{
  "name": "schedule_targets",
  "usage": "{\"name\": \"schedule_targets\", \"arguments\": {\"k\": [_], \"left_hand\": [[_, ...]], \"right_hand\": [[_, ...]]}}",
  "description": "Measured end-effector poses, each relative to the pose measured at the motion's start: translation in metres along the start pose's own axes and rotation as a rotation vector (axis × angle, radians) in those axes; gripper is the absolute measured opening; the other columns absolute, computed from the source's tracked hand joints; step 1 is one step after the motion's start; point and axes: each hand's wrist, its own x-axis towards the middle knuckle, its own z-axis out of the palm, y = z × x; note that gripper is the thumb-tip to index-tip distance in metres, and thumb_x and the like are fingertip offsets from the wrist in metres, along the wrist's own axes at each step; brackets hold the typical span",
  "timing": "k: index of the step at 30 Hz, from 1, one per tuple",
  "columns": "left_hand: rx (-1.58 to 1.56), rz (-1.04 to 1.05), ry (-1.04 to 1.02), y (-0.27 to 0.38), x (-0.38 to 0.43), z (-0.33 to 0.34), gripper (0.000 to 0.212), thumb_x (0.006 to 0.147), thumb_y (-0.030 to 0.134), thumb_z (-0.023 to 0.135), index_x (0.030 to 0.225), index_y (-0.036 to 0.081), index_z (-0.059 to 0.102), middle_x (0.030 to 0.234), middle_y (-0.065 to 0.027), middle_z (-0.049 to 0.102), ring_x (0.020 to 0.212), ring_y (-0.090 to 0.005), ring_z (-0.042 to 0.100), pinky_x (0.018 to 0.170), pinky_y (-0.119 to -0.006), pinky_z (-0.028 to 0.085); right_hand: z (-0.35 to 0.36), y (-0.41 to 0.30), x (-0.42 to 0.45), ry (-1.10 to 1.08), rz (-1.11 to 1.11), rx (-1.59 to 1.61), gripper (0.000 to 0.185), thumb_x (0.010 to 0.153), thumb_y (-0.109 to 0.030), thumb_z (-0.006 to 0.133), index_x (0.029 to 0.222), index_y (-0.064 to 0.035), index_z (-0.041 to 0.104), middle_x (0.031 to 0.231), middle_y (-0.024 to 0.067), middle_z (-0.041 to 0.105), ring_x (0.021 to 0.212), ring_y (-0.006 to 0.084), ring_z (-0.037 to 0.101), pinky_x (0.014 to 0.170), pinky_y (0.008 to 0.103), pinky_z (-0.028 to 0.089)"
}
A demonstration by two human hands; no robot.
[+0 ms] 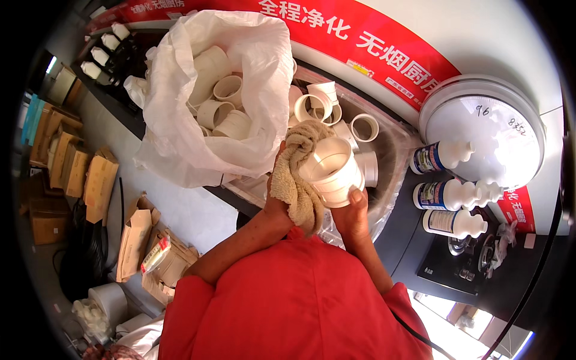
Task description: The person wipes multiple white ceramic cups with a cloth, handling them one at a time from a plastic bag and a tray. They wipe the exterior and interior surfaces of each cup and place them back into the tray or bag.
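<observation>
A white plastic pipe coupling (335, 173) is held in front of my chest, its open end tilted up. My right hand (353, 216) grips its lower side, with the thumb on the outer wall. In my left hand (276, 191) is a tan towel (297, 180) that touches the coupling's left side; the cloth hides most of those fingers. Beyond my hands, several white pipe fittings (365, 128) lie in a plastic-lined tub (396, 180). A large white woven sack (166, 103) stands open on the left with several more fittings (228, 90) inside.
Several white bottles with blue labels (427, 195) stand on the dark counter (396, 243) at right, near a round white lid-like object (486, 130) and a gas cooktop (445, 265). Cardboard boxes (101, 184) lie on the floor at left. A red banner (333, 27) runs along the wall.
</observation>
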Motion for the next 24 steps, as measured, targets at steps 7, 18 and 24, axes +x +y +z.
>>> {"name": "schedule_targets", "arguments": {"k": [7,18,24], "left_hand": [[0.295,0.043,-0.122,0.025,0.001,0.013,0.06,0.086,0.015,0.066,0.136,0.004,0.034,0.131,-0.0079,0.045,0.116,-0.0157,0.047,0.098,-0.032,0.041],[0.998,0.262,-0.307,0.004,-0.009,-0.007,0.049,0.084,0.01,0.064,0.127,0.0,0.045,0.124,-0.0155,0.051,0.119,-0.0267,0.049,0.099,-0.038,0.038],[0.123,-0.09,-0.002,0.0,0.001,0.014,0.046,0.098,0.029,0.047,0.132,0.0,0.039,0.123,-0.0125,0.051,0.113,-0.0219,0.05,0.096,-0.034,0.04]], "right_hand": [[0.007,0.005,0.007,0.003,-0.491,-0.408,0.089,0.068,-0.032,0.079,0.134,-0.0019,0.028,0.125,0.0123,0.044,0.119,0.0208,0.045,0.101,0.0357,0.037],[-0.005,0.005,0.036,0.157,-1.027,-0.83,0.089,0.057,-0.008,0.084,0.128,-0.0038,0.032,0.126,0.0201,0.044,0.117,0.0312,0.046,0.098,0.0403,0.038],[0.01,-0.007,0.02,0.198,-0.909,-1.133,0.093,0.055,-0.01,0.086,0.132,-0.0032,0.035,0.127,0.0192,0.044,0.119,0.0344,0.044,0.1,0.0423,0.037]]}}
